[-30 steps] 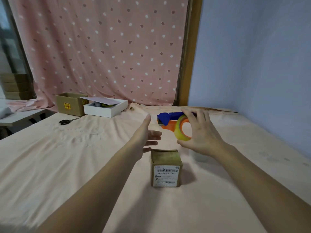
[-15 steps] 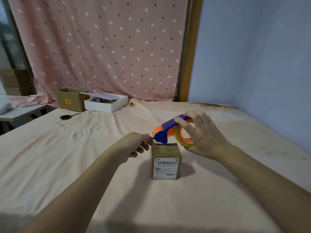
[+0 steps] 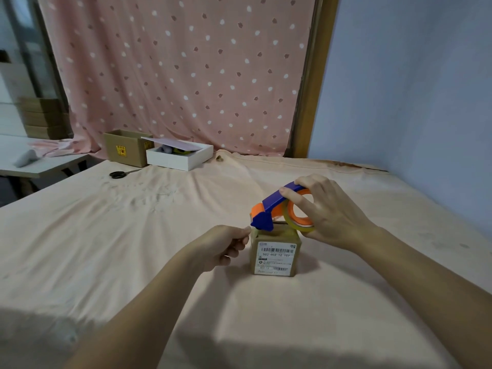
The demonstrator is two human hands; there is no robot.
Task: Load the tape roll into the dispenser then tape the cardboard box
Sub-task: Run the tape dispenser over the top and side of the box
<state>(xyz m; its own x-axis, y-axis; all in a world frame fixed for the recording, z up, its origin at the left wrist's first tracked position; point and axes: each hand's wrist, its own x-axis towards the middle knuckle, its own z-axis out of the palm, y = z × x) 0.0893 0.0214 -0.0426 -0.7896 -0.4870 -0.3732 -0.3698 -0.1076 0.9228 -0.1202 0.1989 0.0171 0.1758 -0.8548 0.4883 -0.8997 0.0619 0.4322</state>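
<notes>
A small brown cardboard box [image 3: 275,258] with a white barcode label stands on the peach cloth in the middle. Just above its top hangs a blue and orange tape dispenser [image 3: 269,213] carrying a yellowish tape roll [image 3: 294,224]. My right hand [image 3: 327,211] grips the dispenser and the roll from the right, thumb on the blue handle. My left hand [image 3: 226,245] sits at the box's upper left corner, its fingers pinched together right below the dispenser's nose. Whether a tape end lies between those fingers is too small to tell.
Far back on the left are black scissors [image 3: 118,174], an open brown carton [image 3: 125,147] and a white shallow box [image 3: 179,155] with a lid ajar. A spotted pink curtain hangs behind. A blue wall runs along the right.
My right hand lifted the dispenser with the roll from the cloth and brought it down over the box. My left hand went from spread fingers to a pinch by the dispenser's nose.
</notes>
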